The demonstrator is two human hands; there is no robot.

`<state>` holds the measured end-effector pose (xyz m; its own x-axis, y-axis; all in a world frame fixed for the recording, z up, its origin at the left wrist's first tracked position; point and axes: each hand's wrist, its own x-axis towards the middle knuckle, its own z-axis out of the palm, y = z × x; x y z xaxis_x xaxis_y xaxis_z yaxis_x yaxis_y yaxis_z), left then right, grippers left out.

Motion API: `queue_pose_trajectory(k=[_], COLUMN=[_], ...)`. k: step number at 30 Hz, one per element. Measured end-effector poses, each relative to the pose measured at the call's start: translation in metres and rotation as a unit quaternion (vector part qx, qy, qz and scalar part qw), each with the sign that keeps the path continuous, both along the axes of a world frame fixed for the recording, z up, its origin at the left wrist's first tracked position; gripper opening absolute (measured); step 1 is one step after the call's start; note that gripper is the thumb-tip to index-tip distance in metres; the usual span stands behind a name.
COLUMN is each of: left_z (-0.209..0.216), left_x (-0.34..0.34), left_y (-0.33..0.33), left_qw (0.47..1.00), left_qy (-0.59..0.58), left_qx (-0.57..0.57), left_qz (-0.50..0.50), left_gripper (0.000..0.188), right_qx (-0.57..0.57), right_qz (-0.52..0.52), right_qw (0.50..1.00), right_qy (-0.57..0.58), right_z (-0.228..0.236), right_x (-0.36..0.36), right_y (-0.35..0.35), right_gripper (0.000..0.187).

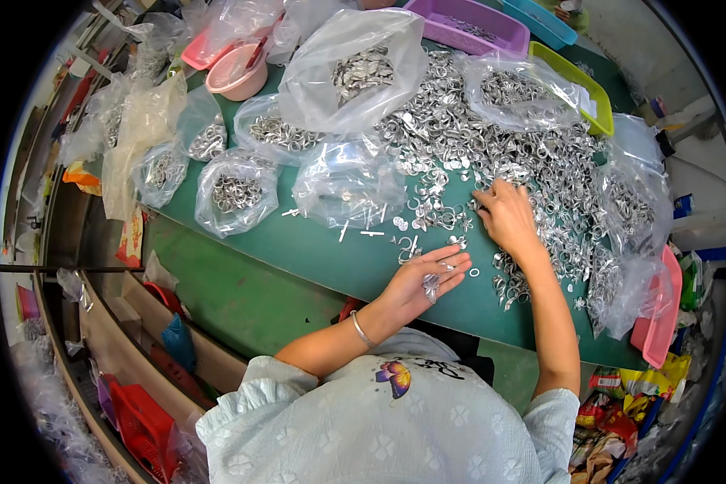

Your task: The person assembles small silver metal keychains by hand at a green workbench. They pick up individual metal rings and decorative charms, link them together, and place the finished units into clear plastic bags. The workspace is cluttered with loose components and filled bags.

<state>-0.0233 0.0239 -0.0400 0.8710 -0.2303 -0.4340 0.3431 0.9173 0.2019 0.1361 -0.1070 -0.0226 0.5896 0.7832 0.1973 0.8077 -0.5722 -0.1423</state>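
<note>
Across the green table spreads a large heap of small silver metal pieces, many of them ring-shaped. My left hand is palm up at the table's near edge, fingers extended, cradling a few shiny silver metal pieces against the palm. My right hand reaches down to the near side of the heap. Its thumb and fingers are bent together at the pieces; what lies between the fingertips is too small to make out. A single plain ring lies between my hands.
Clear plastic bags of silver pieces, such as one bag, line the table's left side. A big bag stands behind. Purple and green trays sit at the back, a pink tray at the right edge. Drawers stand left.
</note>
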Motion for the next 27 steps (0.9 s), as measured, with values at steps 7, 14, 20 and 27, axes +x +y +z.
queue_pose_trajectory(k=[7,14,20,27], left_z=[0.005,0.0,-0.006,-0.003], left_x=[-0.002,-0.004,-0.006,-0.005], left_y=[0.002,0.0,-0.001,0.002], left_qw=[1.0,0.999,0.999,0.999], left_qy=[0.026,0.038,0.041,0.03], left_qx=[-0.009,-0.024,-0.033,-0.005], left_qz=[0.014,0.014,0.01,0.042], left_gripper=[0.042,0.04,0.039,0.04], right_qx=[0.018,0.147,0.014,0.123], right_qz=[-0.026,-0.055,-0.023,-0.037], right_qw=[1.0,0.974,0.999,0.988], right_qy=[-0.005,0.163,-0.037,0.083], right_z=[-0.004,0.001,-0.012,-0.009], right_x=[0.013,0.011,0.013,0.007], right_y=[0.003,0.003,0.013,0.011], right_gripper=[0.023,0.016,0.016,0.008])
